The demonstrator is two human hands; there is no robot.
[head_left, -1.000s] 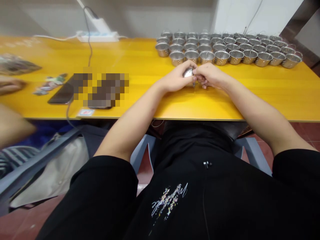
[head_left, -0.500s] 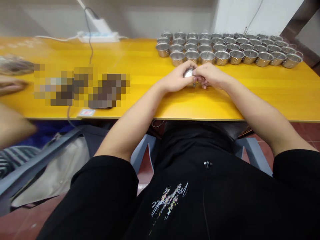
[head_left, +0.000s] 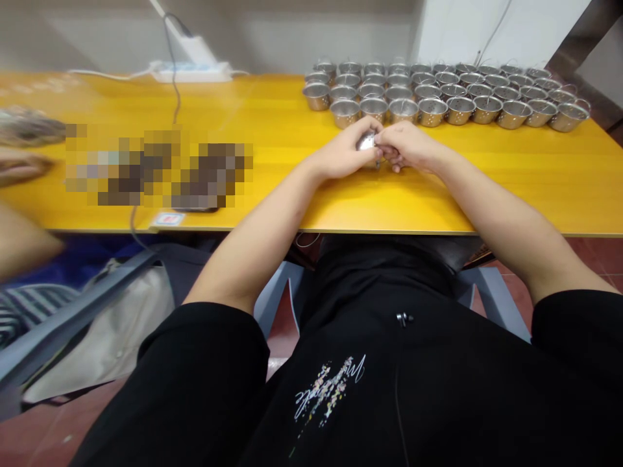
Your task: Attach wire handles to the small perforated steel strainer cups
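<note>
A small metal strainer basket (head_left: 366,143), perforated like the ones behind it, is partly hidden between my hands above the yellow table. My left hand (head_left: 343,152) wraps around its left side, thumb towards the near side. At the basket's right edge, the fingers of my right hand (head_left: 406,146) are closed in a pinch. A thin bit of wire shows below those fingers, but what exactly they grip is too small to make out.
Rows of metal strainer baskets (head_left: 460,111) with wire handles line the back of the yellow table (head_left: 535,188). On the left lie blurred-out dark items (head_left: 207,178), a power strip (head_left: 192,71) and a cable. Another person's hand (head_left: 22,167) is at far left.
My hands and the basket stay almost in place. The other person's forearm at the left edge has shifted slightly.
</note>
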